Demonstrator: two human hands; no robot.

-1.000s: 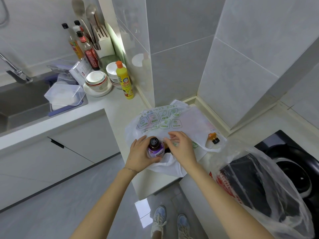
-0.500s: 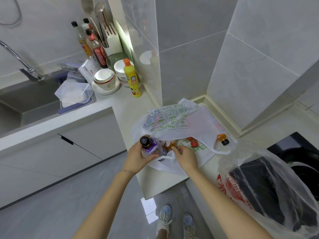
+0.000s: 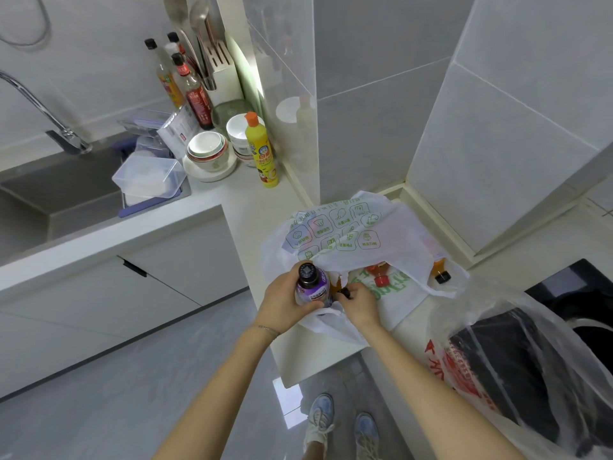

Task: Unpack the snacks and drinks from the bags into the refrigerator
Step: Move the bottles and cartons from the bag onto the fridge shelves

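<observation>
Your left hand (image 3: 282, 303) gripped the purple bottle (image 3: 311, 287); your right hand (image 3: 361, 303) pinched a dark-capped bottle (image 3: 344, 292) inside the white bag (image 3: 365, 257) (a lower grip looked safer).

The white desk (image 3: 252, 202) carries a white printed bag (image 3: 361, 254) at centre, a clear red-lettered bag (image 3: 464, 360) lower right, and a yellow bottle (image 3: 263, 154), bowls (image 3: 205, 151) and sauce bottles (image 3: 197, 94) upper left.

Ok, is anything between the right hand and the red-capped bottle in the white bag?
Only the bag: the top layer of the white bag drapes over the body of the red-capped bottle, cap showing. The right hand is at the bag's mouth, pinching a black-capped bottle beside it. The left hand holds the purple bottle.
</observation>
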